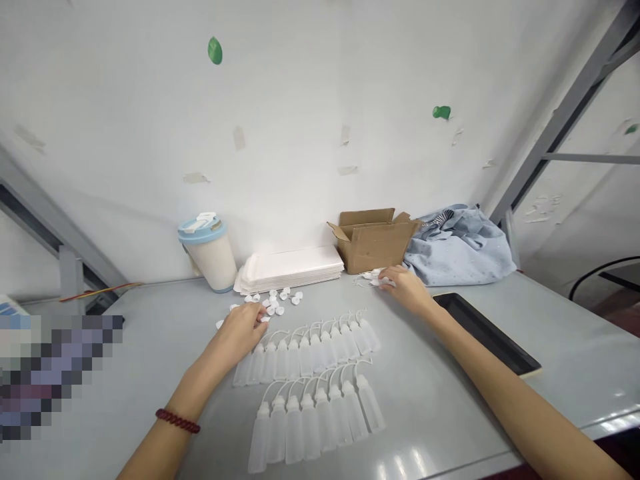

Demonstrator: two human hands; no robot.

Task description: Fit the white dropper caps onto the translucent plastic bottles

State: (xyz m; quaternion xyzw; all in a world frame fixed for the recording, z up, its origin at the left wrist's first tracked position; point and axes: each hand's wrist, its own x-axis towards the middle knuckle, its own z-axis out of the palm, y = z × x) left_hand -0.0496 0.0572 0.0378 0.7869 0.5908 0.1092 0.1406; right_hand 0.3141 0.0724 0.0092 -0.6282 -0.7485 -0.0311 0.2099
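Two rows of small translucent squeeze bottles lie side by side on the grey table: a far row (320, 347) and a near row (315, 417). My left hand (243, 330) rests at the left end of the far row, fingers curled and pinched on a small white cap. Loose white caps (275, 300) lie scattered just beyond it. My right hand (403, 285) reaches to a little pile of white pieces (367, 279) in front of the cardboard box, fingers closed on one of them.
An open cardboard box (373, 243) stands at the back, with a stack of white sheets (293, 267) and a lidded cup (207, 250) to its left. A blue cloth bundle (457, 243) lies at the right. A dark tablet (487, 333) lies beside my right forearm.
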